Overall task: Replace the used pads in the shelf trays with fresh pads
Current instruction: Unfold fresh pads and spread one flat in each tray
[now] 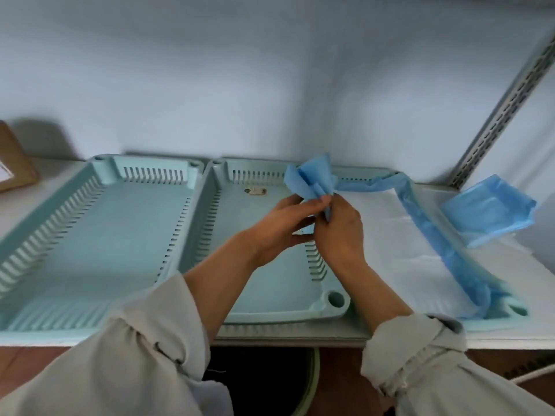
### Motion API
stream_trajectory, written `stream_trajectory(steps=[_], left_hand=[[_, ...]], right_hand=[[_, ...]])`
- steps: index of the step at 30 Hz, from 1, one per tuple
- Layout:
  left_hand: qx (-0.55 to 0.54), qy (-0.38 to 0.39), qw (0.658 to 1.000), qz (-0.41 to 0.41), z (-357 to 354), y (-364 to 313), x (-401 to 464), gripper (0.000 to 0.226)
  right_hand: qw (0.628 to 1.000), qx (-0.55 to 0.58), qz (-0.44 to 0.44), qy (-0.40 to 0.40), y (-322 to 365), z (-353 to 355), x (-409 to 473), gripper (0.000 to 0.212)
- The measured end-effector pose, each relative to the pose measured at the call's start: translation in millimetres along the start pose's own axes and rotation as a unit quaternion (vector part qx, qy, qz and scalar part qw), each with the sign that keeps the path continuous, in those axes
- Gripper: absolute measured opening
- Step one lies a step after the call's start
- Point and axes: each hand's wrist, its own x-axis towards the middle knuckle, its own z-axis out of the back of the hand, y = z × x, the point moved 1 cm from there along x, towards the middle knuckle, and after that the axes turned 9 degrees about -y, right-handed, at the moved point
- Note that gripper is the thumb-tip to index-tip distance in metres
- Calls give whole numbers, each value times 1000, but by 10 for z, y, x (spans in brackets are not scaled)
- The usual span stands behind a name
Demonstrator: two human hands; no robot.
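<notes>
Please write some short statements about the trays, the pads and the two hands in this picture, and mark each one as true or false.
1. Both hands hold a folded blue pad over the middle pale green plastic tray. True.
2. The left pale green plastic tray has a white pad inside. False: it shows only its bare floor.
3. The right pale green tray is lined with a white pad with blue edging. True.
4. The left hand rests flat on the shelf. False: it pinches the blue pad together with the right hand.
5. A brown cardboard box stands at the far left. True.
</notes>
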Motion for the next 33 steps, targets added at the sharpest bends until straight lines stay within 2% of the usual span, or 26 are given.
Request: stream_trajectory(steps=[2,5,8,11,12,14,16,17,20,22,24,25,27,29,33], left_hand=[[53,-25,998,11,3,66,-23,55],[81,-34,996,17,-18,122,-43,57],[71,-49,996,14,-43,117,-48,45],[73,-147,986,22,-28,87,-9,32],[69,-182,981,26,-14,70,10,30],[47,-219,974,24,27,18,27,30],[27,-224,974,17,74,-46,30,31],[29,-221,975,14,95,-68,36,32],[117,-172,978,-12,123,-108,33,36],[196,-110,973,-51,106,-125,4,39],[264,-57,959,-85,101,-99,-6,49],[308,-32,947,-89,114,-59,9,66],[366,-6,927,-86,167,44,69,91],[344,-3,934,-98,248,104,108,92],[293,-7,956,-32,400,104,120,99]], right_hand=[[999,-12,-17,31,-24,-41,-1,19],[998,-4,3,68,-16,-67,-60,24],[996,18,36,85,12,-46,-81,29],[979,140,-30,144,66,-25,-58,40],[966,181,-73,170,75,-27,-58,42],[928,264,-183,188,80,-44,-59,27],[870,351,-295,182,59,-57,-57,19],[844,382,-332,179,45,-63,-55,25],[789,455,-374,176,7,-39,-33,40],[770,488,-379,159,20,12,-19,40],[767,493,-388,134,30,34,-1,31],[777,480,-386,129,34,32,3,28],[822,434,-345,129,35,8,10,36],[856,400,-298,136,19,-17,-10,47],[839,433,-299,137,8,12,-8,53]])
